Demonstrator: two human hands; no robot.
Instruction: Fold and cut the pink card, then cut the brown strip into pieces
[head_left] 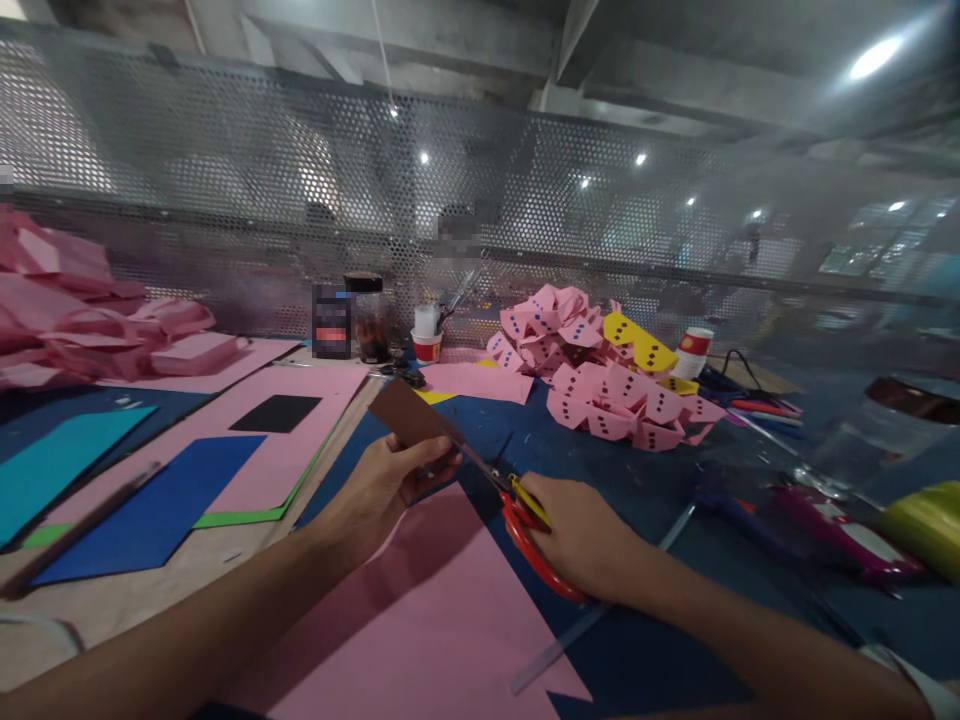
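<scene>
Near the middle of the view, my left hand (382,490) pinches a strip of brown paper (409,412) between thumb and fingers. My right hand (581,525) grips a pair of scissors (536,560) with red handles and a yellow part. The scissor blades point up and left, and one lies along the strip's right end; the other blade stands apart from it. Whether the paper is between the blades I cannot tell. Below both hands lies a large pink sheet (420,610), with a clear narrow strip (559,650) across its right edge.
Pink and blue sheets (161,510) lie at left with a black rectangle (275,413) and a pencil (82,525). Folded pink paper (52,300) is heaped behind. Dotted pink pieces (622,400), paper cups (694,352) and a jar (371,320) stand behind; a magenta tool (847,530) lies right.
</scene>
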